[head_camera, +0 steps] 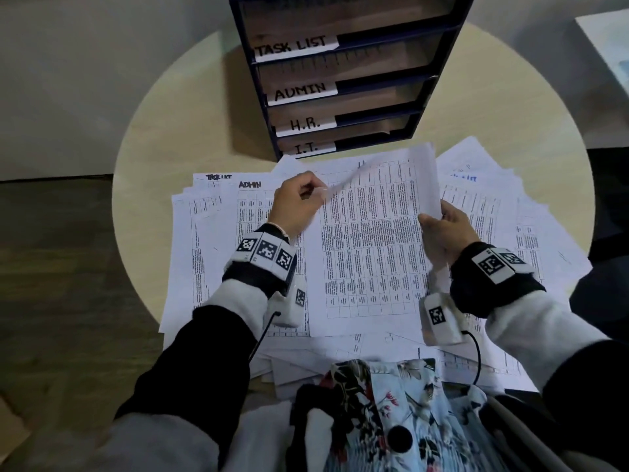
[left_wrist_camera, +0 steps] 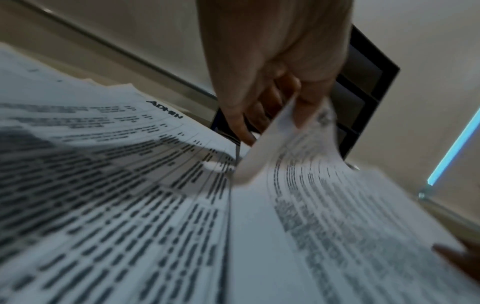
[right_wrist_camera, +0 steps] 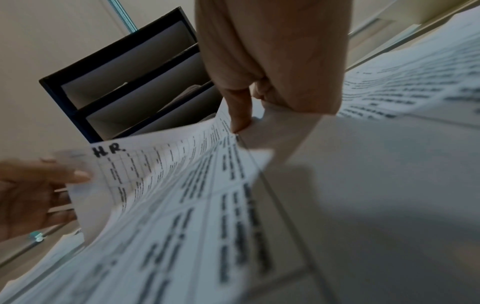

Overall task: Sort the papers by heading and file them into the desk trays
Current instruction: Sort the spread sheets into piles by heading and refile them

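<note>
Your right hand (head_camera: pixel 444 229) holds the right edge of a sheet (head_camera: pixel 371 240), thumb on top. Your left hand (head_camera: pixel 297 207) pinches its top left corner, which says H.R. The sheet is lifted over the spread papers (head_camera: pixel 211 240), just in front of the trays (head_camera: pixel 343 80) on the round table (head_camera: pixel 177 131).

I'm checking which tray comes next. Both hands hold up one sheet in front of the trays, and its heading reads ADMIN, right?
Not quite. The held sheet is headed H.R., as the right wrist view shows. ADMIN is on a sheet lying on the table. The rest holds: the left hand and right hand both hold it before the trays.
</note>
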`<move>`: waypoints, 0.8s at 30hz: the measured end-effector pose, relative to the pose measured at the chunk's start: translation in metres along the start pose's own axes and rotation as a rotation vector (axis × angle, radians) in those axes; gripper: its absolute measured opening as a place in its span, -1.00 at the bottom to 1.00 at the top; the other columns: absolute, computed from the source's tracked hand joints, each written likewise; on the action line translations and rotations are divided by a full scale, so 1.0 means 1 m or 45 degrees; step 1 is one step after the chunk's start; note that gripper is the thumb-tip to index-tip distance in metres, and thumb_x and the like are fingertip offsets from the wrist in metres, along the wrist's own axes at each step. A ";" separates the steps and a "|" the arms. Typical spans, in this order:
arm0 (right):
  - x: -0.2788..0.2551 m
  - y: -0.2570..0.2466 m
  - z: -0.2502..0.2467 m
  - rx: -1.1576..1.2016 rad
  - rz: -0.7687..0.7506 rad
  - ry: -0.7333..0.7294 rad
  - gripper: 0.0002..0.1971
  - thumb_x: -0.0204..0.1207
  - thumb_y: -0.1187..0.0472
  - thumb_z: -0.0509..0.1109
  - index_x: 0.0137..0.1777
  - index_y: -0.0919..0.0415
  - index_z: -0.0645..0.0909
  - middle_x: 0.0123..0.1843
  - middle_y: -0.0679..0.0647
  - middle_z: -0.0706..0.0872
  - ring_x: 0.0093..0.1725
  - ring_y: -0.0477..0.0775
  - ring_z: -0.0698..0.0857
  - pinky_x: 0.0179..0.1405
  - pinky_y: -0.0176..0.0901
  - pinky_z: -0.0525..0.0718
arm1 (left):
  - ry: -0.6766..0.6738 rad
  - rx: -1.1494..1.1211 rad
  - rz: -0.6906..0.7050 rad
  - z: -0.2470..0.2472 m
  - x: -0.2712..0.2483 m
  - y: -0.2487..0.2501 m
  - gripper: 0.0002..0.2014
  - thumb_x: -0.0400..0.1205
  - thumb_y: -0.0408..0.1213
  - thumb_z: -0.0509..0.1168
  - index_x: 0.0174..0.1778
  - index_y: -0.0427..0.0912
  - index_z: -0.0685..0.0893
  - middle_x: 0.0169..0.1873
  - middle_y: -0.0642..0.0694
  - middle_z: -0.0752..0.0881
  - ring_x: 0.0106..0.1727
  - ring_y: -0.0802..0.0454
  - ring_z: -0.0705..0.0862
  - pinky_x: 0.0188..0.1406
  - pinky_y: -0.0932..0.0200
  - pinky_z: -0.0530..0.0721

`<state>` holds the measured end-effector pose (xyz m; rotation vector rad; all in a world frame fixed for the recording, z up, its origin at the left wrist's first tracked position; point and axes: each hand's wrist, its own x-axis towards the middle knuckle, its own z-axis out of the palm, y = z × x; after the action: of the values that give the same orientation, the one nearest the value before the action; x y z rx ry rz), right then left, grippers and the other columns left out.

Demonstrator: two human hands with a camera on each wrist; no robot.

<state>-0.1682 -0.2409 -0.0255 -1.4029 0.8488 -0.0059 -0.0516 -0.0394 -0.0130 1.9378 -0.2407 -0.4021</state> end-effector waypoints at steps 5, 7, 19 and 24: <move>0.001 0.001 -0.005 0.005 -0.022 -0.002 -0.54 0.61 0.49 0.16 0.49 0.22 0.27 -0.15 0.09 0.57 -0.39 -0.05 0.55 -0.61 -0.49 0.53 | -0.325 -0.307 -0.095 -0.011 0.001 0.007 -0.68 0.42 -0.68 0.23 -0.49 -0.18 0.65 -0.43 0.02 0.77 -0.18 -0.05 0.65 -0.12 0.19 0.59; 0.001 0.001 -0.009 -0.057 -0.022 -0.010 -0.36 0.60 0.48 0.19 0.57 0.01 0.08 0.05 0.15 0.52 -0.38 -0.04 0.54 -0.55 -0.42 0.55 | -0.416 -0.401 -0.139 -0.013 0.003 0.010 -0.71 0.29 -0.58 0.24 -0.59 -0.12 0.70 -0.49 0.01 0.76 -0.19 -0.09 0.60 -0.13 0.14 0.54; 0.008 0.006 -0.022 0.114 0.034 -0.150 -0.58 0.55 0.62 0.10 0.39 0.43 0.42 0.07 0.12 0.63 -0.07 -0.08 0.61 -0.09 -0.45 0.61 | -0.152 -0.313 -0.396 -0.008 0.013 0.011 -0.56 0.53 -0.50 0.37 0.31 -0.20 0.48 0.30 -0.29 0.49 0.15 -0.05 0.56 0.18 0.17 0.57; 0.012 0.010 -0.027 0.181 0.024 -0.205 -0.60 0.51 0.68 0.04 0.22 0.36 0.49 -0.03 0.07 0.66 -0.01 -0.07 0.61 0.06 -0.35 0.60 | -0.083 -0.365 -0.429 -0.004 0.009 0.005 -0.35 0.47 -0.43 0.46 0.44 -0.21 0.34 0.39 -0.23 0.44 0.37 -0.15 0.50 0.37 -0.08 0.54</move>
<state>-0.1784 -0.2673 -0.0382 -1.2445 0.7141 0.0591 -0.0417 -0.0413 -0.0089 1.6833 0.1015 -0.6841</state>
